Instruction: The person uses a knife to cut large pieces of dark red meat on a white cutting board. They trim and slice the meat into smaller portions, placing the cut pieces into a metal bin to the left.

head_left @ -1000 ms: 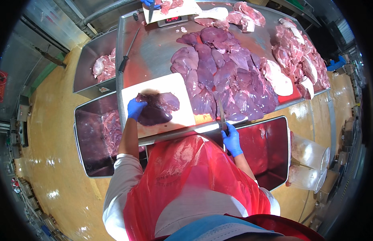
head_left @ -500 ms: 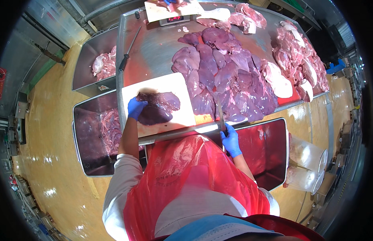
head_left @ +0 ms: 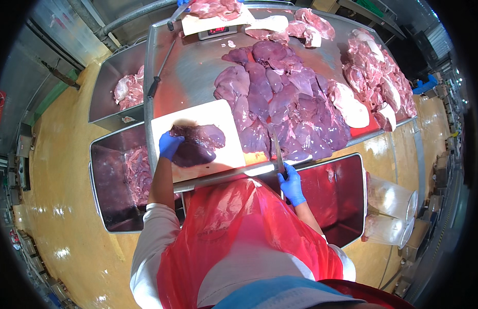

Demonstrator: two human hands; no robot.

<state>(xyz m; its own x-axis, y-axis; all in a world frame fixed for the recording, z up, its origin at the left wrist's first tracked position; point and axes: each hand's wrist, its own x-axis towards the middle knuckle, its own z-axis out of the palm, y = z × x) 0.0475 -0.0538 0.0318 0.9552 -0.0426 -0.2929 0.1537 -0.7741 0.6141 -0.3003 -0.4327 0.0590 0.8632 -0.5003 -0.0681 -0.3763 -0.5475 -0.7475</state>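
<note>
A dark liver [head_left: 195, 153] lies on a white cutting board [head_left: 226, 114] at the table's near left corner. My left hand [head_left: 170, 145], in a blue glove, grips the liver's left edge, with the fingertips partly hidden against it. My right hand [head_left: 292, 186], gloved in blue too, is closed around the handle of a knife [head_left: 278, 152] at the table's front edge. The blade points away from me, apart from the liver on the board. Just beyond the blade spreads a large heap of purple livers [head_left: 285, 98].
Metal bins stand left [head_left: 96, 193] and right [head_left: 360, 206] below the table [head_left: 190, 64]. A sharpening steel [head_left: 160, 72] lies at the left. Pink meat [head_left: 375, 77] is piled at the right. Across the table, a co-worker's blue glove [head_left: 183, 4] is beside meat on a board over a scale [head_left: 218, 31].
The view has shifted slightly. My hands keep their holds on the liver and the knife. Across the table, more of the meat shows on the co-worker's board, and the blue glove is farther left.
</note>
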